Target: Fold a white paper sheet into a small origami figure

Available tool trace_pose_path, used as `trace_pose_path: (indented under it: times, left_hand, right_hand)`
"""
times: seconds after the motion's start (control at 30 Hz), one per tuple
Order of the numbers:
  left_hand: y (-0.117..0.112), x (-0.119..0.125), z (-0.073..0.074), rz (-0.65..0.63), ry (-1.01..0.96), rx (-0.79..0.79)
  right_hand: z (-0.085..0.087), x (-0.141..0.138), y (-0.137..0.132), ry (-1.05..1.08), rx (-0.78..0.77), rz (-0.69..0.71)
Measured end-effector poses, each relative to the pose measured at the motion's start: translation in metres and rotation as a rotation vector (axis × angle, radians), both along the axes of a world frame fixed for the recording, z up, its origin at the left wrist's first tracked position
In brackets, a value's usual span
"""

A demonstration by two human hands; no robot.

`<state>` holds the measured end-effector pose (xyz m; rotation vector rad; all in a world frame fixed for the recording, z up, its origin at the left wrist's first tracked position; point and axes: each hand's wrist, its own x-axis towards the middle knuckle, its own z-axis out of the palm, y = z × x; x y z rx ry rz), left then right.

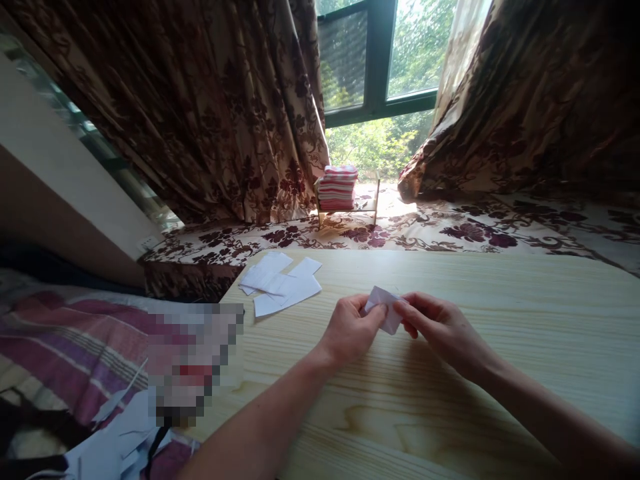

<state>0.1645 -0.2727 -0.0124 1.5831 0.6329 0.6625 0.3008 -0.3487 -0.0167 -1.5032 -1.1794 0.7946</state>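
Observation:
A small piece of white paper [389,321], which looks folded, is held up between both hands above the wooden table [450,413]. My left hand [350,330] pinches its left side, the thumb lying across the front. On the right edge, the thumb and fingers of my right hand [440,327] close on the same paper. The fingers behind the paper are partly hidden. Left of my hands, a loose pile of white paper slips [287,287] lies near the table's far left corner.
Beyond the table, a small rack [376,200] with a stack of red and white cloths [339,188] stands on the flowered sill cover [475,230]. Patterned curtains [240,120] flank the window. At lower left are a striped bedspread [75,340] and more white papers [113,433].

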Motion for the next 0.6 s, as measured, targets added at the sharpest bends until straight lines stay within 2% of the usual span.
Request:
trace_pose_path:
  times: [0.17,0.3,0.4,0.5,0.6]
  left_hand:
    - [-0.001,-0.004,0.000,0.043,0.057,0.034]
    - [0.002,-0.008,-0.005,0.006,0.070,0.006]
    - [0.004,-0.013,-0.005,-0.020,0.064,-0.011]
    - [0.003,-0.015,-0.002,-0.071,0.052,-0.021]
    - [-0.002,-0.014,0.002,-0.130,0.033,-0.027]
  right_hand:
    - [-0.005,-0.003,-0.001,-0.169,0.041,0.023]
    - [-0.020,0.003,-0.002,-0.288,0.048,-0.038]
    - [-0.029,0.010,0.000,-0.319,0.021,0.062]
    - [-0.029,0.012,0.001,-0.303,0.073,0.095]
    - [-0.022,0.007,-0.002,-0.255,0.055,0.140]
